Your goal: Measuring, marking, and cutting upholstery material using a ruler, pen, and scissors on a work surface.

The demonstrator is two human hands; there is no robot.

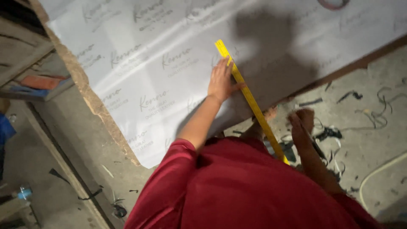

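From the head camera, looking down past a red shirt, the left hand lies flat with fingers spread on a large white laminate-faced board, its fingertips pressing on a long yellow ruler. The ruler runs diagonally across the sheet and past the board's near edge toward the body; the flat palm looks placed to pin it so it cannot slide on the smooth film. The right hand hovers off the board above the concrete floor, near the ruler's lower end, and appears curled around something thin and dark, though blur keeps me from telling what it is or how tightly it grips. Dark scraps and shavings litter the floor beside that hand, and a pale cable curves further right. The board's raw chipped edge shows at left.
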